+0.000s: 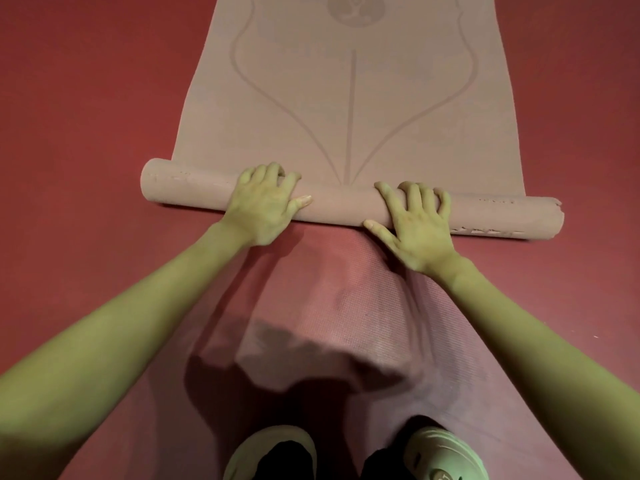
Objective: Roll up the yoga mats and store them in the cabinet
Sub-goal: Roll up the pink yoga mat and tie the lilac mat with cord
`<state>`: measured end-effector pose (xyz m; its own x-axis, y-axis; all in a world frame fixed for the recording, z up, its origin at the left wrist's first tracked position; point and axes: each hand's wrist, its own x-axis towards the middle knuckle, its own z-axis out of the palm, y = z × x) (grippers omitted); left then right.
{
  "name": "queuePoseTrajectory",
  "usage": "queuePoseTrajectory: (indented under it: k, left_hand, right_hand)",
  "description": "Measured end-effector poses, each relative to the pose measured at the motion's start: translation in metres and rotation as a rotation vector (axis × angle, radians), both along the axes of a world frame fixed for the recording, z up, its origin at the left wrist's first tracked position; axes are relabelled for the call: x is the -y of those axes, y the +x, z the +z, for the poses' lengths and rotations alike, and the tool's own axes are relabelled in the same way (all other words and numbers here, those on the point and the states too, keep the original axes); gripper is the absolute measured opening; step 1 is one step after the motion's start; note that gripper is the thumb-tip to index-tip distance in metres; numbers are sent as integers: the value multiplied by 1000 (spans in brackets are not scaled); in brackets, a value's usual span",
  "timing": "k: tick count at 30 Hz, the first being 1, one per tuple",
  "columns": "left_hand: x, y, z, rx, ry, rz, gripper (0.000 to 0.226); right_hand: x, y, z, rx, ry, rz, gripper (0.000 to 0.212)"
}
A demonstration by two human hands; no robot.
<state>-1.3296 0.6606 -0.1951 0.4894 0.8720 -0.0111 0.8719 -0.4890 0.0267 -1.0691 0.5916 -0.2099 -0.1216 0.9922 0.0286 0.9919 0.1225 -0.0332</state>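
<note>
A pinkish-tan yoga mat (349,98) with a printed leaf-like line pattern lies flat on the floor, stretching away from me. Its near end is wound into a roll (339,202) lying crosswise. My left hand (265,206) rests palm-down on the roll's left-middle part, fingers curled over its top. My right hand (415,223) presses on the right-middle part the same way, thumb spread toward the near side. The roll's right end (550,220) looks ragged and uneven. No cabinet is in view.
The floor (86,116) is red all around the mat. A darker red textured mat (346,323) lies under me, between the roll and my feet. My two shoes (273,452) show at the bottom edge.
</note>
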Motion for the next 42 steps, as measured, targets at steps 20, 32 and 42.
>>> queuePoseTrajectory:
  k: [20,32,42]
  left_hand:
    - [2,-20,16,-208,107,-177,70]
    - [95,-36,24,-179,-115,-216,73]
    - [121,-27,6,-14,3,-55,73]
  right_hand:
    - [-2,9,25,79,-54,103,73]
    - [89,5,41,37,-348,117,82]
    - [54,11,45,-133,-605,102,67]
